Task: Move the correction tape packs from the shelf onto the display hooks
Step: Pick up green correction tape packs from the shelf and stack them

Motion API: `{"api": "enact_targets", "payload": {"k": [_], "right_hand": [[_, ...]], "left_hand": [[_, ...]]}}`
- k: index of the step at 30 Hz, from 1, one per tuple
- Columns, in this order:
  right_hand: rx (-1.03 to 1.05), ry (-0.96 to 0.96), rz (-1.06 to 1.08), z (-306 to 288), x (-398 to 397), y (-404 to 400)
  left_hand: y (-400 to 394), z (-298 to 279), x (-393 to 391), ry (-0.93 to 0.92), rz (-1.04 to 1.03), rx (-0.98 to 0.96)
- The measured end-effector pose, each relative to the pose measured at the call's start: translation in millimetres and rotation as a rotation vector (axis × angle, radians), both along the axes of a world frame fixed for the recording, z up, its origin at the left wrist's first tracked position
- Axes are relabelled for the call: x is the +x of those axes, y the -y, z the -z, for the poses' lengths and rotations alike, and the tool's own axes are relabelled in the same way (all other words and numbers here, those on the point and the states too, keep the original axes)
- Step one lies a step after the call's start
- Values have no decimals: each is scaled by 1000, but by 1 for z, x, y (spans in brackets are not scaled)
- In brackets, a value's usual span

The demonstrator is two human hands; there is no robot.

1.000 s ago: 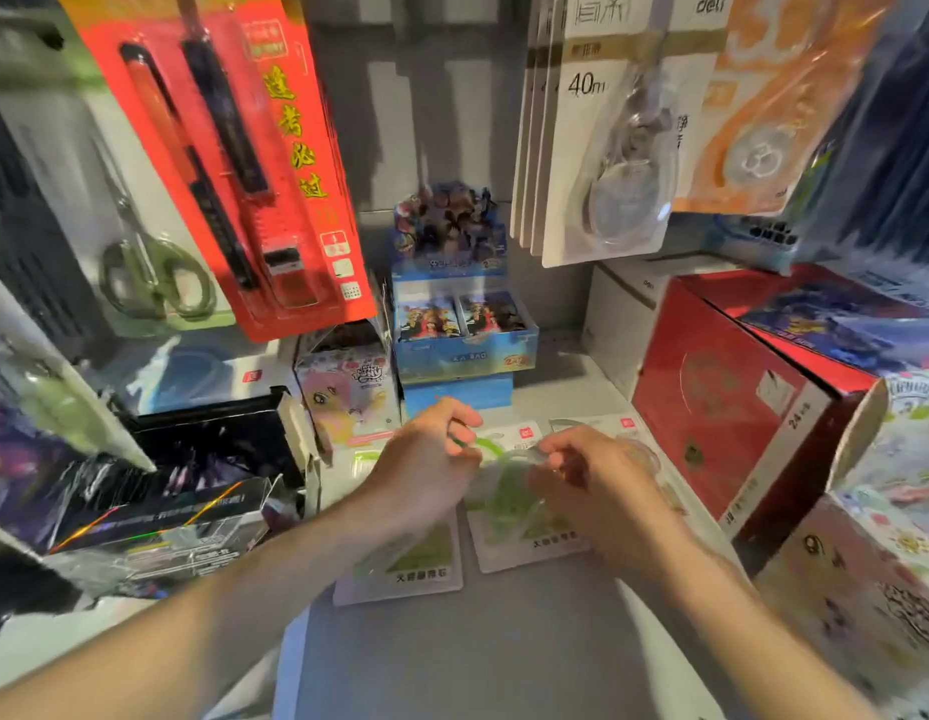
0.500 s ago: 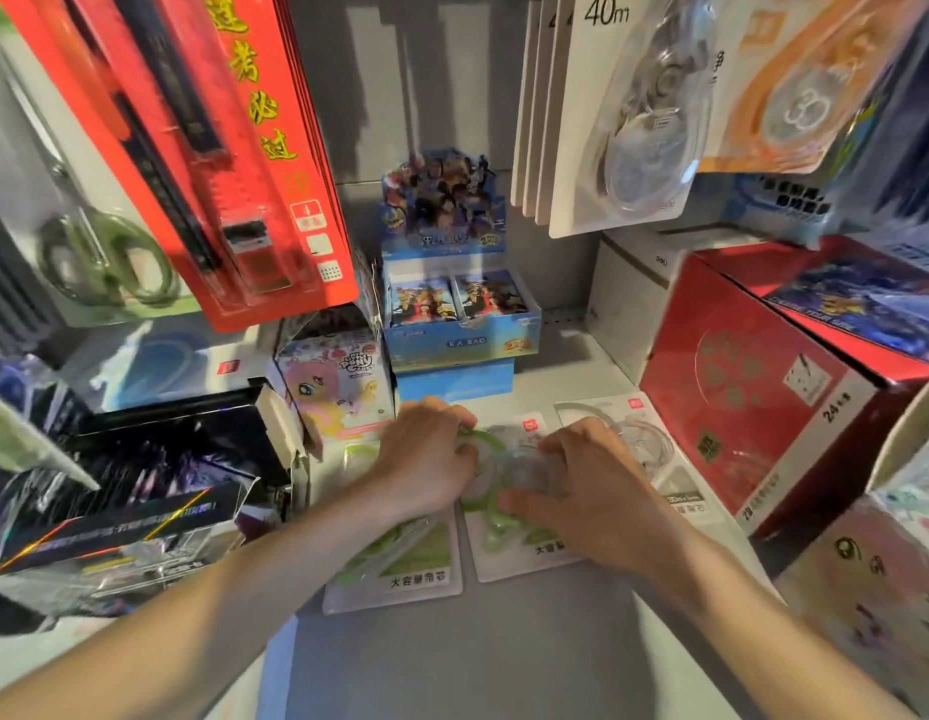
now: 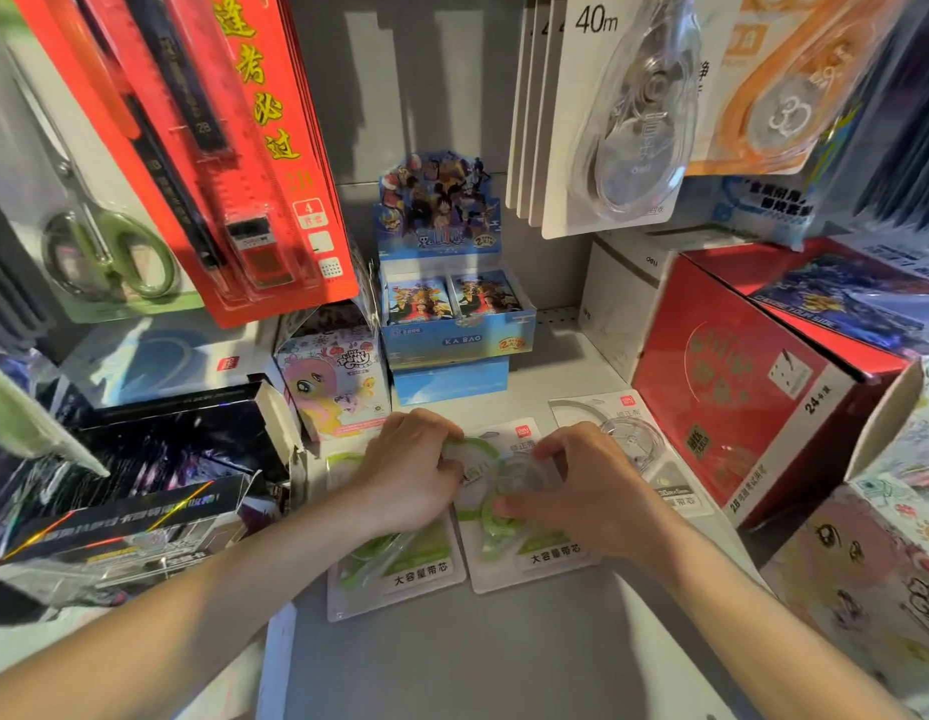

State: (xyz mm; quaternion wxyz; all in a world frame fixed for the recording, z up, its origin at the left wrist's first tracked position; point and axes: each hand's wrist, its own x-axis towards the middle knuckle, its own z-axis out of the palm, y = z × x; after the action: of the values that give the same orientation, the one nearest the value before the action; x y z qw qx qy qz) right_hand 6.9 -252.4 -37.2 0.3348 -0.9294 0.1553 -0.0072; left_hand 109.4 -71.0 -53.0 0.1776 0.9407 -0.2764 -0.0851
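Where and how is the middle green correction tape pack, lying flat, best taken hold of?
Probably pinch the middle green correction tape pack by its thin card edge near the bottom, coming from the front: it lies flat on the shelf, and the raised blister looks harder to pinch.

Grey shelf [image 3: 452,662]: correction tape packs [image 3: 400,574], boxes [image 3: 732,387].

Left hand [image 3: 408,472]: moved slightly toward the shelf's [image 3: 452,662] back edge over the second, and settled curled on the left rim of the middle correction tape pack [image 3: 509,517].
Right hand [image 3: 589,488]: shifted from pinching at the pack's upper part to lying over its clear blister, fingertips curled at the blister's near side.
Middle correction tape pack: was lifted at its top a second ago; lay flatter on the shelf afterwards.
Head view: tilted downward and came closer, so hanging cards rose in the frame.
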Motion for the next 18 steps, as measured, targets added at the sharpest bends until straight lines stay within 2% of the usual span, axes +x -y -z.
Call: {"api": "enact_targets", "payload": {"k": [4,9,11,15,18], "right_hand": [[14,4,5,0,-2,-2],[47,-47,7,-9,-2,-7],[96,-98,17,-14,1,-9],[284,-152,66,-20,8,-8],[465,-98,111,-19,8,-4]], "left_hand": [[-8,-1,-6,13,36,72],[-5,-8,-9,-74,42,-11],[-7,-9,-9,-92,84,19],[-10,-11,-14,-95,137,101],[-10,-13,-16,-110,142,130]]}}
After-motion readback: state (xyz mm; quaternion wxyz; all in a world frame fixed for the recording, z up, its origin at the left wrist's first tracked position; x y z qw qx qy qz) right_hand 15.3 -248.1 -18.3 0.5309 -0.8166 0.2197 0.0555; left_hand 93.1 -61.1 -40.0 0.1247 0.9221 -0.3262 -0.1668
